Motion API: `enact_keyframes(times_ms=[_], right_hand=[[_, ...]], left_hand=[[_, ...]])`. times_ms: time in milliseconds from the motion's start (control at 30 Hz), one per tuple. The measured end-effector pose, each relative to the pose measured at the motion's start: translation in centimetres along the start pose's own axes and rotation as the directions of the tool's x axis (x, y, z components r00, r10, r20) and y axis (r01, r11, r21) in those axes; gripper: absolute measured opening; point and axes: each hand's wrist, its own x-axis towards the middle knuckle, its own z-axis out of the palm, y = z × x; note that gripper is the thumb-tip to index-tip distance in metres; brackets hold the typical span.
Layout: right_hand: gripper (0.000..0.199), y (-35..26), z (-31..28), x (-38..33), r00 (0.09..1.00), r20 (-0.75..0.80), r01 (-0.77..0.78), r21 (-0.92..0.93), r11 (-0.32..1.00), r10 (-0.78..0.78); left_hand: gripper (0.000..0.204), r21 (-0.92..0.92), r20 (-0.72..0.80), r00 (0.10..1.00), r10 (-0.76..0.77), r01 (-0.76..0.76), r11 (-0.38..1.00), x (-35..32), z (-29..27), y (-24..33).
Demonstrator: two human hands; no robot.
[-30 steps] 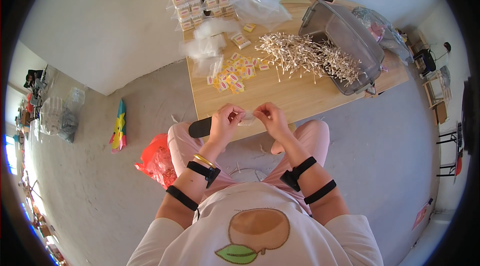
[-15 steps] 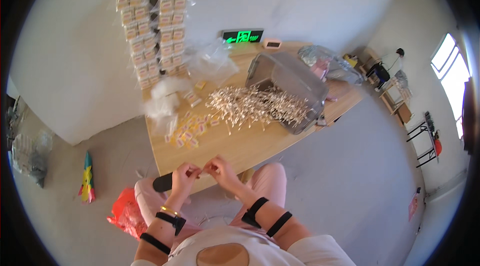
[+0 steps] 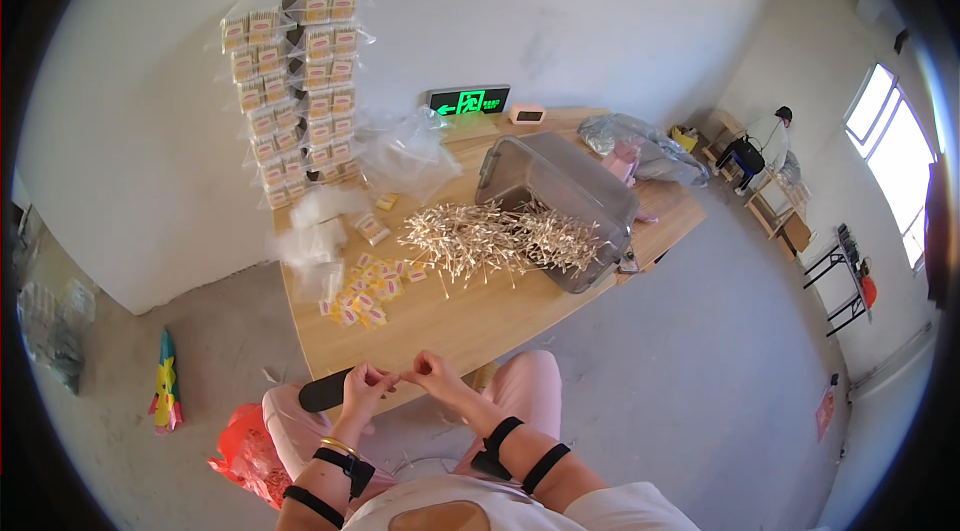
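Just over the near edge of the wooden table [image 3: 480, 326], my left hand [image 3: 366, 391] and my right hand [image 3: 432, 376] are close together. Fingers of both are pinched; whatever lies between them is too small to make out. Small yellow-and-white printed cards [image 3: 367, 293] are scattered on the tabletop beyond my left hand. A heap of cotton swabs [image 3: 460, 241] spills out of a grey see-through plastic bin [image 3: 565, 166] tipped on its side. Left of the heap lies one small filled packet [image 3: 371, 228].
Packed swab bags [image 3: 266, 91] are stacked tall at the back left, beside loose clear bags [image 3: 408, 159]. A green lit exit sign [image 3: 468, 103] and a small white clock-like box [image 3: 527, 114] stand behind. A red plastic bag [image 3: 248, 451] sits by my left leg. Another person [image 3: 772, 136] is far right.
The whole view has shifted, so the table and stacks sit lower and slightly further left. My hands stay close together, fingers pinched, with the right hand's fingers curled more.
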Motion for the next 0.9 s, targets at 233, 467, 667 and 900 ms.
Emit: enact_keyframes(times_ms=[233, 467, 667, 900], right_hand=[[0.024, 2.4, -0.8, -0.1, 0.966, 0.187, -0.240, 0.390, 0.889, 0.179], [0.018, -1.1, -0.7, 0.1, 0.974, 0.077, 0.224, -0.164, 0.961, -0.213], [0.016, -4.1, -0.6, -0.9, 0.976, 0.055, 0.212, 0.020, 0.977, -0.213], [0.012, -8.4, -2.2, -3.8, 0.970, 0.059, 0.194, 0.392, 0.899, -0.235]], left_hand=[[0.028, -0.068, 0.048, 0.991, -0.125, 0.128, 0.989, 1.5, -0.3, -1.3], [0.030, 0.040, -0.056, 0.998, -0.016, 0.019, 0.999, 2.4, 0.0, -2.2], [0.040, 0.349, 0.056, 0.954, 0.294, -0.294, 0.890, -0.4, 0.2, -0.5], [0.022, -0.183, 0.008, 0.972, 0.233, -0.228, 0.956, -3.3, -1.3, 7.3]])
